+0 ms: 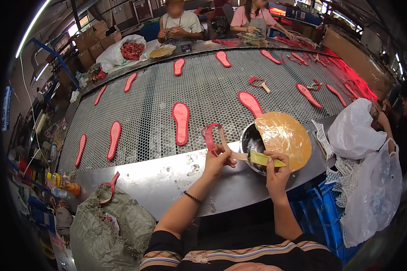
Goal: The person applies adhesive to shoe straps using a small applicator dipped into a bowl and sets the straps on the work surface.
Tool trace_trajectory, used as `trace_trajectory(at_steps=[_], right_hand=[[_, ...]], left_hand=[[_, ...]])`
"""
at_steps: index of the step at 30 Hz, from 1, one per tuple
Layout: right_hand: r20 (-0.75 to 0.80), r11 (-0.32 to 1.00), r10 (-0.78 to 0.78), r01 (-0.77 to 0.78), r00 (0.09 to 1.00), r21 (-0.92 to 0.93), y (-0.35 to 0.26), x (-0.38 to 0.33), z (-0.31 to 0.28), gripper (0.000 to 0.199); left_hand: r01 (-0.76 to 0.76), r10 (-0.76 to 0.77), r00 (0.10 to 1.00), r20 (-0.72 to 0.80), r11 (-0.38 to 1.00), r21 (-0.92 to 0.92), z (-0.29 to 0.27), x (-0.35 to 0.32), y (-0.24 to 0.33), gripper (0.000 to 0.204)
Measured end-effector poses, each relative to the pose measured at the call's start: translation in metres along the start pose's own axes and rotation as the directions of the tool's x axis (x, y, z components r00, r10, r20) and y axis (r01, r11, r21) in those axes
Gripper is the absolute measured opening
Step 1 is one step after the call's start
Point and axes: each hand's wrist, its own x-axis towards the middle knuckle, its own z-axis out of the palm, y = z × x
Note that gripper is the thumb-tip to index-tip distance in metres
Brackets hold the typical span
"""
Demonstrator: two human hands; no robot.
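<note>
My left hand (217,162) pinches a red shoe strap (209,135) with a pale tan underside; its looped end rises above my fingers. In my right hand (277,175) is a flat yellow-green tool (259,158), whose wide end meets the strap's tan tail over the rim of a metal bowl (247,134). Whether the tool ends in bristles cannot be made out. A round, shiny yellowish cover (288,140) lies across the bowl's right side. Beyond my hands, red insoles (181,123) lie in rows on a mesh conveyor (144,108).
A smooth metal ledge (144,185) runs along the near side. At left stands a grey-green sack (88,226) with a red strap (112,187) on it. White plastic bags (357,128) and a blue crate (319,217) are at right. Two co-workers (181,25) sit across the conveyor.
</note>
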Motion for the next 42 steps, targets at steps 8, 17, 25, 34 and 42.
trace_trajectory(at_steps=[8, 17, 25, 34, 42], right_hand=[[0.168, 0.991, -0.029, 0.050, 0.985, -0.124, 0.010, -0.003, 0.009, 0.006], [0.159, 0.997, 0.057, -0.064, 0.986, 0.039, 0.010, -0.006, -0.014, 0.009], [0.145, 0.996, 0.062, -0.070, 0.987, 0.051, 0.009, 0.000, -0.019, 0.009], [0.207, 0.989, 0.122, -0.136, 0.971, 0.055, 0.010, 0.005, -0.018, 0.008], [0.090, 0.993, 0.045, -0.054, 0.995, 0.104, -0.005, -0.001, -0.022, 0.009]], left_hand=[[-0.144, 0.142, 0.990, 0.024, 0.985, 0.095, -0.024, 0.008, -0.006, 0.022], [-0.106, 0.245, 0.952, 0.186, 0.830, -0.548, -0.031, 0.014, 0.028, 0.074], [-0.487, 0.466, 0.873, 0.141, 0.849, 0.208, -0.053, 0.053, 0.010, 0.043], [-0.455, 0.407, 0.848, -0.339, 0.887, -0.074, -0.048, 0.031, 0.041, 0.028], [-0.453, 0.303, 0.725, -0.619, 0.886, -0.097, -0.068, 0.024, 0.052, 0.018]])
